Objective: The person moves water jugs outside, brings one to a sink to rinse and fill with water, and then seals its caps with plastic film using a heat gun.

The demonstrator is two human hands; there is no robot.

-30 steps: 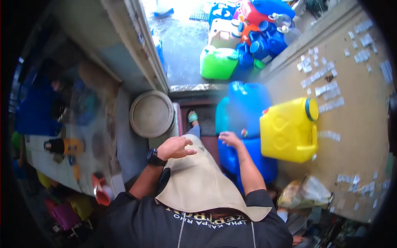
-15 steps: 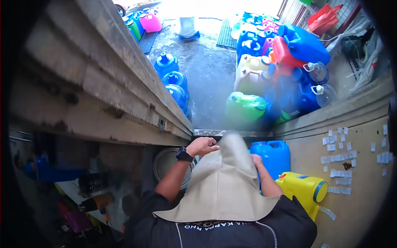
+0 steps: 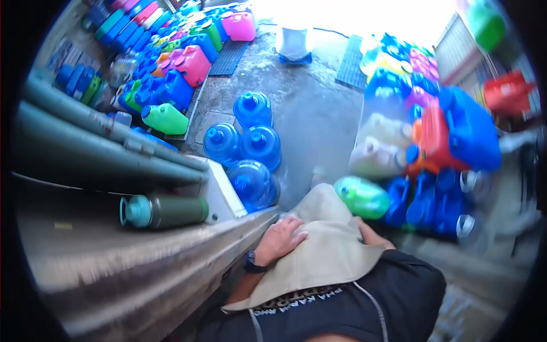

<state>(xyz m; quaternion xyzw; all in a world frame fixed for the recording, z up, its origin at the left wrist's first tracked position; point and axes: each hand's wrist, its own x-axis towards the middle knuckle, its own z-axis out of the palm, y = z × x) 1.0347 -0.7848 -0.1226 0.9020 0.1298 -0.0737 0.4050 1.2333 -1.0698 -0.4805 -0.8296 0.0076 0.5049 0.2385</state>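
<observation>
My left hand (image 3: 281, 242), with a dark watch (image 3: 254, 262) on the wrist, lies at the left side of a beige cloth panel (image 3: 319, 245) over the front of my black shirt (image 3: 399, 290). Its fingers are slightly bent and apart, and nothing shows in them. At the panel's right edge is my right hand (image 3: 370, 232); the cloth hides most of its fingers. Ahead on the left stand blue round water bottles (image 3: 250, 185). Nearest to my right hand is a translucent green jug (image 3: 362, 196), lying on its side.
Blue jugs (image 3: 421, 202), a red jug (image 3: 436, 137) and others crowd the right side. Several coloured containers (image 3: 191, 65) are stacked at the far left. A green flask (image 3: 165, 211) lies near the wooden ledge (image 3: 171, 262). Concrete floor (image 3: 319, 108) runs between the stacks.
My body has moved forward past the wooden frame, and the view has shifted. More containers show at left; the yellow jug is out of view. My left hand has come down against the cloth.
</observation>
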